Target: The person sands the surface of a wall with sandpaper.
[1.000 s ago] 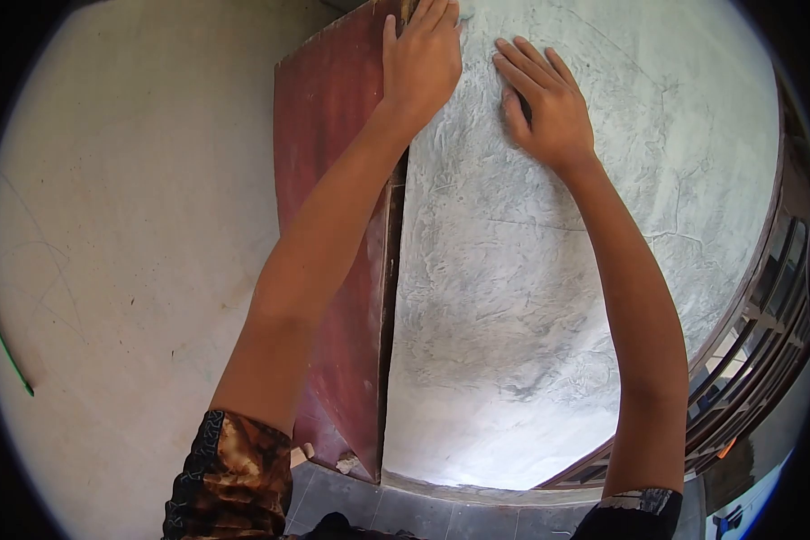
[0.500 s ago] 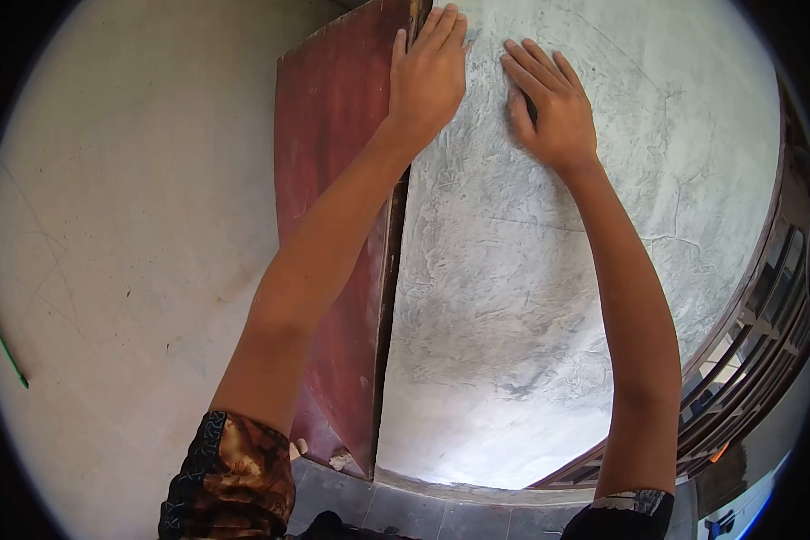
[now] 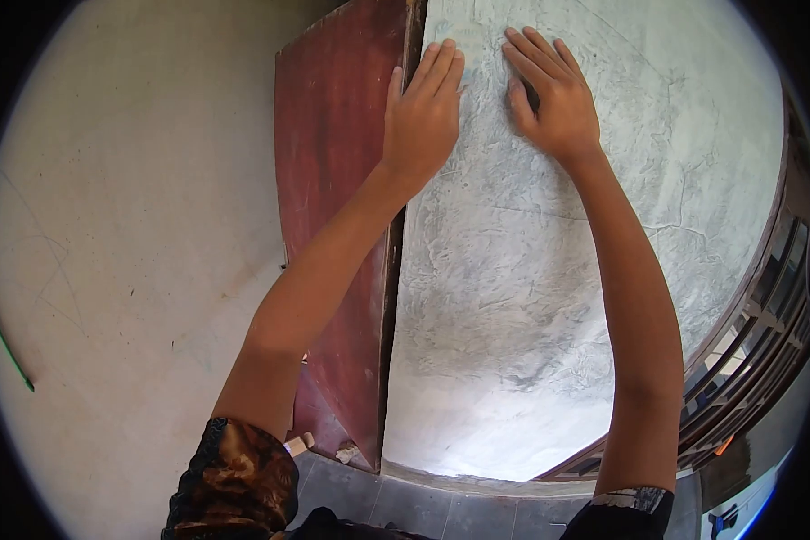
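My left hand is open, fingers stretched upward, over the left border of a rough grey plastered wall. It overlaps the edge of a dark red wooden door panel. My right hand is spread on the wall to the right, at nearly the same height, thumb held away from the fingers. Both palms face the wall, and neither hand shows anything in its grasp. Whether each whole palm presses on the plaster cannot be seen. Fine cracks and uneven trowel marks run across the surface.
A plain beige wall fills the left, with a green strip at its far edge. Grey floor tiles lie below. Small pale pieces sit by the panel's foot. Dark slatted framing curves along the right.
My left hand has slid downward along the border of the wall, its fingers still straight. My right hand stays at about the same spot. The view has shifted slightly.
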Action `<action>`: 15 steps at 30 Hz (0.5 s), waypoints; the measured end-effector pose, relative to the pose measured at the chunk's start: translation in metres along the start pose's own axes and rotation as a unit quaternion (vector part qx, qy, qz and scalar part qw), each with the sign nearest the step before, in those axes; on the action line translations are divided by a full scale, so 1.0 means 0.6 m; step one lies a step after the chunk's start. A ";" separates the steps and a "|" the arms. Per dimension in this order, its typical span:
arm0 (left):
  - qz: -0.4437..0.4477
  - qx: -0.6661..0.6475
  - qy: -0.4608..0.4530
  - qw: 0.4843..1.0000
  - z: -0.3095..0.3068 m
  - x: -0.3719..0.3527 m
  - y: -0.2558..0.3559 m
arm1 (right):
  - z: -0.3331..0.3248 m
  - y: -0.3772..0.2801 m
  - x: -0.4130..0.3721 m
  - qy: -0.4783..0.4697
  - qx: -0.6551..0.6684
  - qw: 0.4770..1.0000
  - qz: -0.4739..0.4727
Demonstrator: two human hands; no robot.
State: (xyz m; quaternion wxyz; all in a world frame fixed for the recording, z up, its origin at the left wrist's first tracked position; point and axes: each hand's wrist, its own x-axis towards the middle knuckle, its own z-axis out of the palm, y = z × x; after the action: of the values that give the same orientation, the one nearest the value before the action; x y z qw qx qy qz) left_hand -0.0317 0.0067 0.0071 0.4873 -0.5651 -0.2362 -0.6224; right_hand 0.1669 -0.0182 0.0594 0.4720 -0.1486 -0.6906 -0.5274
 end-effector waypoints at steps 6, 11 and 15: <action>0.012 0.033 -0.012 0.999 0.016 0.115 -0.029 | -0.004 0.000 0.006 -0.004 -0.006 1.000 -0.004; 0.020 0.034 0.010 0.999 0.009 0.035 -0.013 | 0.001 0.001 -0.002 -0.004 -0.002 1.000 0.002; 0.027 0.033 -0.013 0.999 -0.001 0.017 -0.013 | 0.000 0.002 0.002 0.008 -0.009 1.000 -0.008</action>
State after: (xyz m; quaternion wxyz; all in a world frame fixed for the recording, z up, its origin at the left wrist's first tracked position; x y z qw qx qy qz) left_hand -0.0376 0.0056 0.0185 0.5191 -0.5634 -0.2472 -0.5933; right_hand 0.1674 -0.0180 0.0611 0.4724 -0.1432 -0.6830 -0.5383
